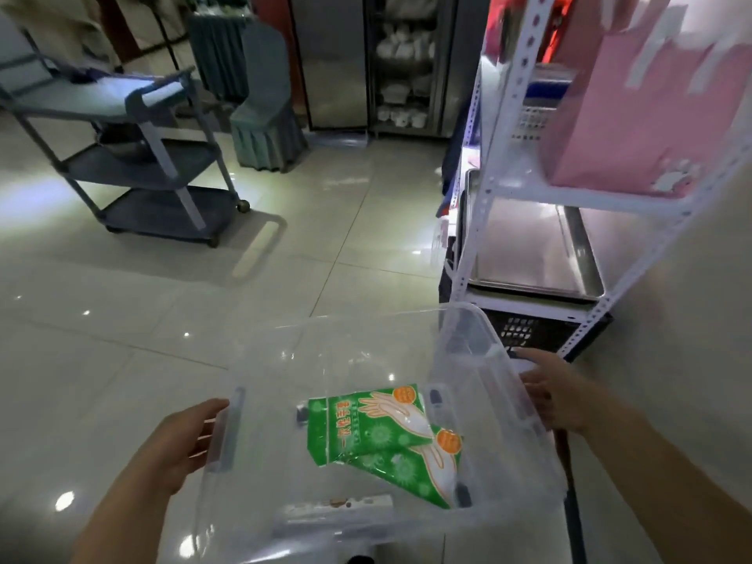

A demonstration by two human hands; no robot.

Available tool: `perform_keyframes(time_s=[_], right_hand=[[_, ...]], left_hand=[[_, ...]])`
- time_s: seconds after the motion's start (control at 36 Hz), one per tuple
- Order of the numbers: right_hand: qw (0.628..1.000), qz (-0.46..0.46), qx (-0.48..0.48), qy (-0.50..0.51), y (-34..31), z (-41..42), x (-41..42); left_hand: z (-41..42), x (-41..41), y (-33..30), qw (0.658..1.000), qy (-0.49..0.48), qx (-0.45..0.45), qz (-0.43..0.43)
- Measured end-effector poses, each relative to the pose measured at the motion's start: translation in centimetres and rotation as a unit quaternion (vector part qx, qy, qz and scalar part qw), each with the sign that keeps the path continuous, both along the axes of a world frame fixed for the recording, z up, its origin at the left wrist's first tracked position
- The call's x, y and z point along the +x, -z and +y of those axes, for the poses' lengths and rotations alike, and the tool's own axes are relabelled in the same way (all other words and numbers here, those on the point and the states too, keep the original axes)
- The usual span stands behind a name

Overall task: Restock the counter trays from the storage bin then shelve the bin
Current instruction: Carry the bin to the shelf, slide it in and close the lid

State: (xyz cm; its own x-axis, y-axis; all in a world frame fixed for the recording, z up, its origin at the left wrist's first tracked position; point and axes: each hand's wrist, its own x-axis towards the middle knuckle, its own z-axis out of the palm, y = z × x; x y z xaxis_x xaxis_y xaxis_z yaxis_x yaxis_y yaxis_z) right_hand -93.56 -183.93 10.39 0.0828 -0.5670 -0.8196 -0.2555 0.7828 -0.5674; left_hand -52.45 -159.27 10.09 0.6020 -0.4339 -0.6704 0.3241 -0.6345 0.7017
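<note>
the clear storage bin (pixel 407 360) hangs above the tiled floor (pixel 162 319), its long axis running away from the person toward the white shelf rack (pixel 508 136) just ahead-right. left hand (pixel 183 445) and right hand (pixel 557 396) each clasp a side handle. open floor lies left. inside lie two green glove packets (pixel 366 425).

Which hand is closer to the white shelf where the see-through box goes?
The right hand. It grips the clear bin on the side nearest the white shelf rack, just in front of it. The left hand holds the opposite side, out over open floor. Both probably keep carrying.
</note>
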Motion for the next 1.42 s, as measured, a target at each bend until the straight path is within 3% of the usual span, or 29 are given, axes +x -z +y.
perform_keyframes(time_s=[0.22, 0.53, 0.75, 0.97, 1.14, 1.42], right_hand=[[0.997, 0.011, -0.07, 0.008, -2.5, -10.2, 12.2], [0.993, -0.02, -0.07, 0.087, 1.1, -26.8, 25.6], [0.991, -0.051, -0.005, 0.12, 3.8, -42.2, 34.2], [0.989, -0.047, -0.035, 0.134, 3.5, -54.7, 41.5], [0.983, -0.022, -0.037, 0.177, 5.3, -63.4, 46.3], [0.944, 0.0, -0.025, 0.33, 5.5, -73.9, 52.2]], left_hand=[[-12.4, 12.7, -1.1, 0.999, -0.018, -0.029, 0.001], [-32.6, 27.0, 1.7, 1.0, -0.018, -0.015, 0.016], [-48.0, 35.3, 2.2, 0.999, -0.021, 0.024, 0.025], [-62.0, 43.2, 1.8, 0.999, -0.023, 0.022, 0.024], [-75.0, 49.0, 3.6, 0.999, 0.02, 0.024, 0.033], [-101.0, 56.9, 5.7, 0.98, 0.188, 0.038, 0.058]])
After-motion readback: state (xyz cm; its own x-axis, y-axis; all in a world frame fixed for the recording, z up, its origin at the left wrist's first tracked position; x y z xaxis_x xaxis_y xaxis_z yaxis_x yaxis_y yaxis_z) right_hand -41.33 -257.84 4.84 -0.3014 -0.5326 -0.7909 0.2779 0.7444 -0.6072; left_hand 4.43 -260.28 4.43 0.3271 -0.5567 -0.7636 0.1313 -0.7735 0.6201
